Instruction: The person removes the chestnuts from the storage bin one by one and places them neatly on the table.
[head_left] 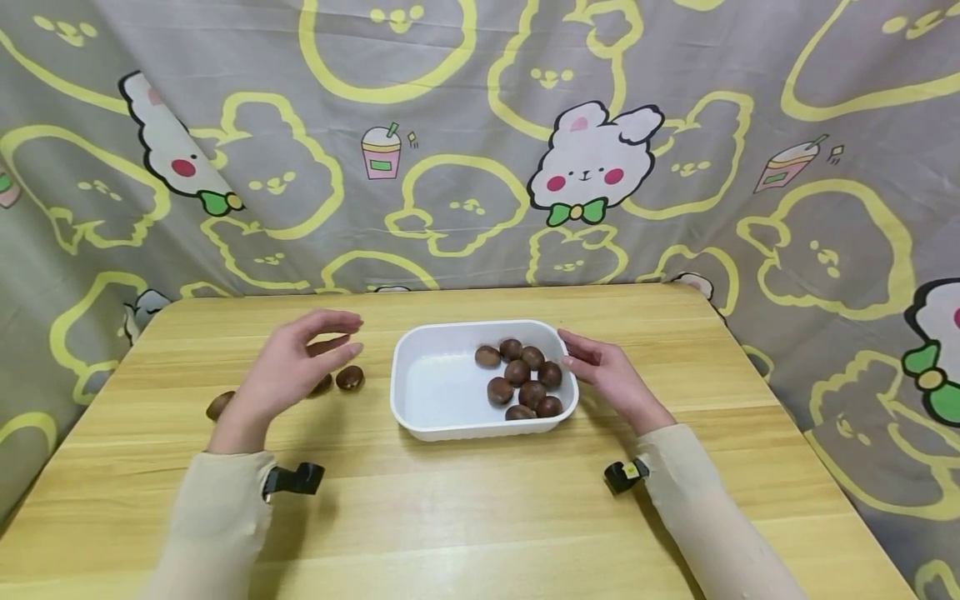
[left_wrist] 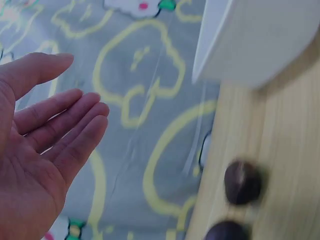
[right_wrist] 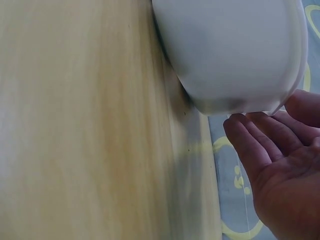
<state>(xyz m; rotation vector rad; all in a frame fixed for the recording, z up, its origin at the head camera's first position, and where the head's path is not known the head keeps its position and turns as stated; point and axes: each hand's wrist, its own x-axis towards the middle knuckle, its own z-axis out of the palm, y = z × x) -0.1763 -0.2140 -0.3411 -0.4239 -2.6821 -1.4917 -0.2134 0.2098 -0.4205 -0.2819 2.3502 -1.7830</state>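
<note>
The wood-grain tabletop [head_left: 465, 517], pale yellow and lit evenly, extended from the near foreground beneath two beige sleeves [head_left: 217, 508], each fitted with a black wrist unit [head_left: 296, 479]. The left hand [head_left: 288, 362] was held above the surface; its fingers were extended close together, thumb apart, pinching nothing. Loose chestnuts [head_left: 350, 378] lay beside and beneath it. The right hand [head_left: 611, 379] touched the right end of the white tray [head_left: 438, 383], fingers nearly straight; thumb pressure could not be determined. Chestnuts [head_left: 500, 391] occupied the tray's right half. Grey patterned cloth [head_left: 465, 192], printed with yellow outlines and white rabbits, enclosed the table's rear and sides.
</note>
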